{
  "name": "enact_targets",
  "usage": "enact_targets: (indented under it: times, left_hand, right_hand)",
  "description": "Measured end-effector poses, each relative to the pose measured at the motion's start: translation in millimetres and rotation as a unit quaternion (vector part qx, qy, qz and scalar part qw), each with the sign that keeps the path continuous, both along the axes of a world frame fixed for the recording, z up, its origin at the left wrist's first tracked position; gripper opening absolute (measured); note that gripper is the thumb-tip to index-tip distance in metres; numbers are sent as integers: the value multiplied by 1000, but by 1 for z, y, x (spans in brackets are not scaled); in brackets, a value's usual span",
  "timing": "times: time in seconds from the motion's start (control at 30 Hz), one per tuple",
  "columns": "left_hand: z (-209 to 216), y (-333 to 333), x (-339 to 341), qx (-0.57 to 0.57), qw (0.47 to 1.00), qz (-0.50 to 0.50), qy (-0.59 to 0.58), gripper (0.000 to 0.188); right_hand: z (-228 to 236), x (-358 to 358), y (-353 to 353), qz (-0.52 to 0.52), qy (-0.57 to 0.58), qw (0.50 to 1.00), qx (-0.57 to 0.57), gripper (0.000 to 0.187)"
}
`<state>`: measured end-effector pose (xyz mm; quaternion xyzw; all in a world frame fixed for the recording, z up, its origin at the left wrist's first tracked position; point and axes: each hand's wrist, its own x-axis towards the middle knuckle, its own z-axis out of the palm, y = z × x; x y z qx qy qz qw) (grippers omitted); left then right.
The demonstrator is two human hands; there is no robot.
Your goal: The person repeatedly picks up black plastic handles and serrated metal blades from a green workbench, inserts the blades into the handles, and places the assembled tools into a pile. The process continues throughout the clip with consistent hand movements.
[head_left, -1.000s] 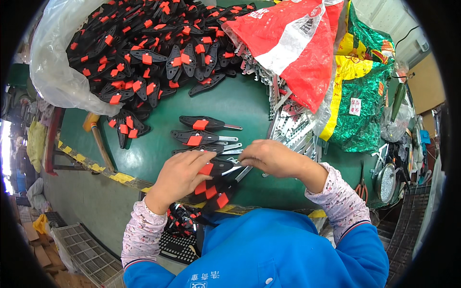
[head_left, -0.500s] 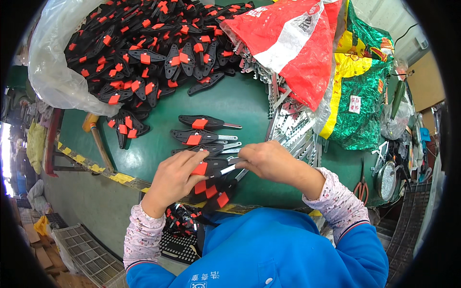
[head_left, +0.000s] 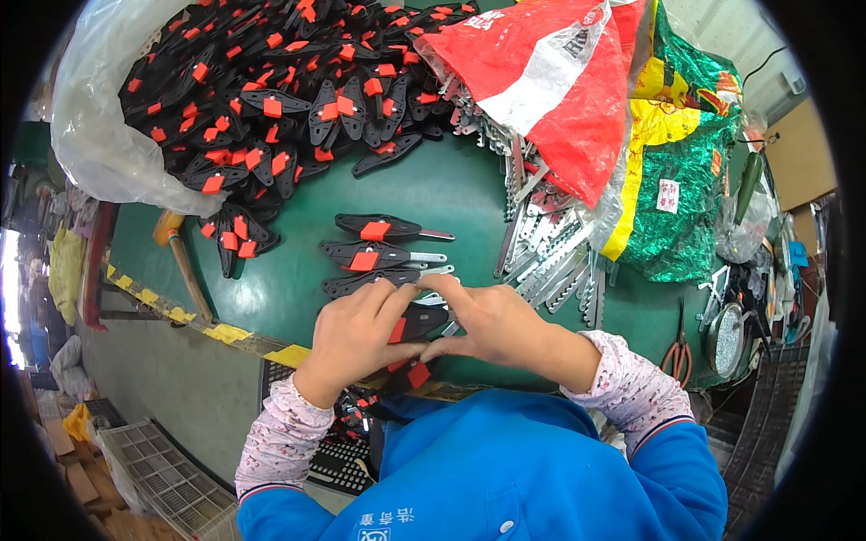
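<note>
Close to the table's near edge, my left hand (head_left: 359,332) and my right hand (head_left: 492,326) are closed on the two sides of a black plastic piece with a red tab (head_left: 422,322). The fingertips nearly meet at its far side, and the thumbs at its near side. Just beyond lie a few similar black pieces (head_left: 365,252) in a row, each with a red tab and a silver metal strip (head_left: 428,258) sticking out to the right. Partly hidden below my hands are more red-tabbed pieces (head_left: 418,375) at the edge.
Black red-tabbed pieces form a large heap (head_left: 271,108) at the far left, beside a clear plastic bag (head_left: 95,135). Notched metal strips (head_left: 550,252) spill from under a red and white bag (head_left: 559,81). A hammer (head_left: 185,266) lies left; pliers (head_left: 678,352) lie right.
My right hand has shifted from the metal strip onto the black piece, closer to my left hand. My left hand has moved slightly right. The strip between them no longer shows.
</note>
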<state>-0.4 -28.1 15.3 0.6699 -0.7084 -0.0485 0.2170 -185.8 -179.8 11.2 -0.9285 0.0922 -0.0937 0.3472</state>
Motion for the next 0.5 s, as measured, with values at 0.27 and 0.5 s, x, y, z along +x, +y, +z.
enact_targets:
  times: [0.27,0.5]
  left_hand:
    - [-17,-34,64,-22,996,-28,-83,54]
    - [-34,-81,85,182,982,-23,43,57]
  right_hand:
    - [-42,21,-32,61,42,974,-214,148]
    - [-65,25,-20,91,27,981,-167,142]
